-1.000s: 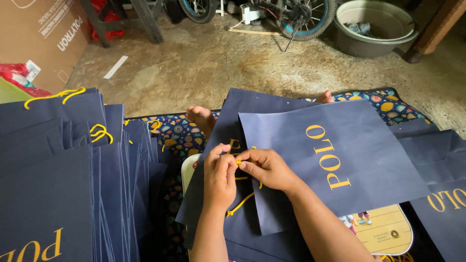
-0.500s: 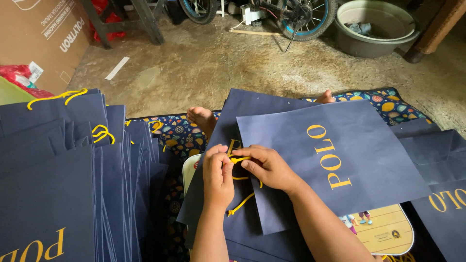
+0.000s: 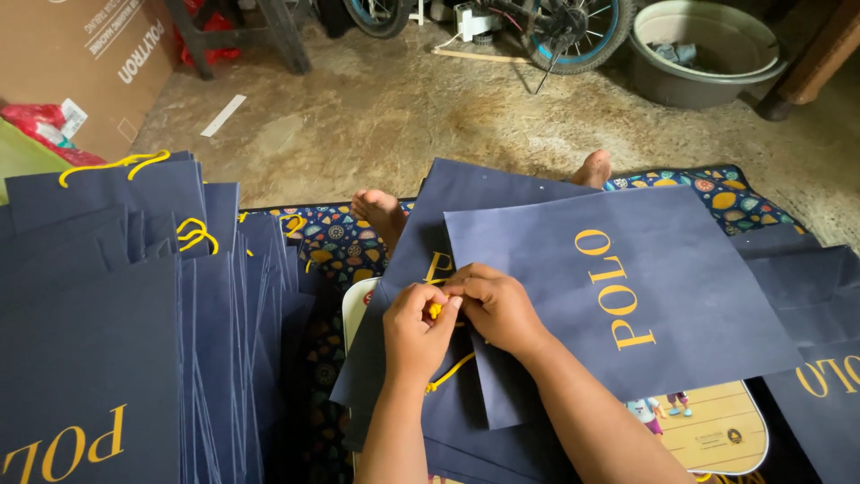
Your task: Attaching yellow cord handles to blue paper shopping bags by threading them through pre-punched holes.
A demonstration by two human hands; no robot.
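Navy paper bag point(image 3: 627, 296): laid flat over the lap, printed face up, gold lettering across it; its near left edge is where both hands meet.
Yellow cord point(image 3: 448, 372): a short end is seen between the fingertips, and a loop hangs below the left hand against the bag's edge.
Left hand point(image 3: 414, 333): closed, the cord end pinched between thumb and fingers.
Right hand point(image 3: 497, 305): curled shut at the bag's edge, fingertips pressed against the left hand's; whether the cord is also gripped by it cannot be told.
Second bag point(image 3: 466, 193): lies flat beneath the first, jutting out past it towards the feet.
Stack of finished bags point(image 3: 134, 314): piled on the left, yellow handles showing at the top.
Patterned mat point(image 3: 331, 242): spread under the bags and bare feet.
Grey basin point(image 3: 703, 54): stands on the concrete floor, well apart, beside a bicycle wheel point(image 3: 573, 31).
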